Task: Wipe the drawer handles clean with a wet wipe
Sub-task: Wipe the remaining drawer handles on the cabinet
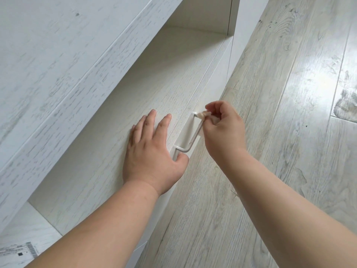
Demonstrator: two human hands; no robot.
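Note:
A white bar handle (190,141) sticks out from the front of a pale wood-grain drawer (208,78). My right hand (222,130) pinches a small bunched wet wipe (203,114) against the far end of the handle, where the bar bends toward the drawer. My left hand (152,149) lies flat on the top surface of the drawer unit, fingers straight, with the thumb hooked down beside the near end of the handle.
A thick white-washed shelf board (63,60) overhangs the unit at the left, leaving an open niche (195,18) behind. Grey wood-plank floor (280,113) fills the right side. A barcode label (23,250) shows at the bottom left.

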